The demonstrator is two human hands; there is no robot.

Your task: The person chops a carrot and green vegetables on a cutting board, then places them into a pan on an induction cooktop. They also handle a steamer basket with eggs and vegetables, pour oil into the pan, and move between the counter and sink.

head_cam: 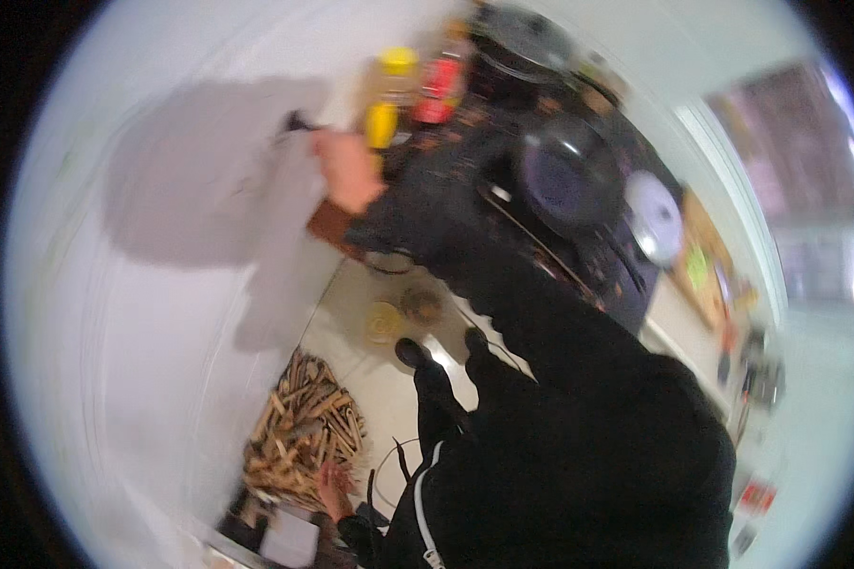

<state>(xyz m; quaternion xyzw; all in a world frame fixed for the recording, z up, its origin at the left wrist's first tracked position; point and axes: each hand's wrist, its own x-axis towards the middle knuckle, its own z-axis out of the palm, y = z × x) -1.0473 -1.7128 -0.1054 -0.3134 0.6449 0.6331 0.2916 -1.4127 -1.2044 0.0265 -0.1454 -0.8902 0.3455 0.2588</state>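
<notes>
My right hand [349,171] is raised beside the white wall, its fingers curled on a small dark object [297,121] that pokes out past them; blur hides what it is. Just beside this hand stand a bottle with a yellow cap [398,62] and a bottle with a red label [439,84], at the edge of the dark stove. Low in the view, my left hand [334,487] hangs with fingers apart by a heap of cut sticks [313,419]; no held thing shows in it.
On the stove sit a dark pan [569,174] and a lidded pot [523,43]. A white plate [653,213] lies by the pan handle, near a wooden board [701,263] with a green item. Two round things [384,322] are on the floor near my feet.
</notes>
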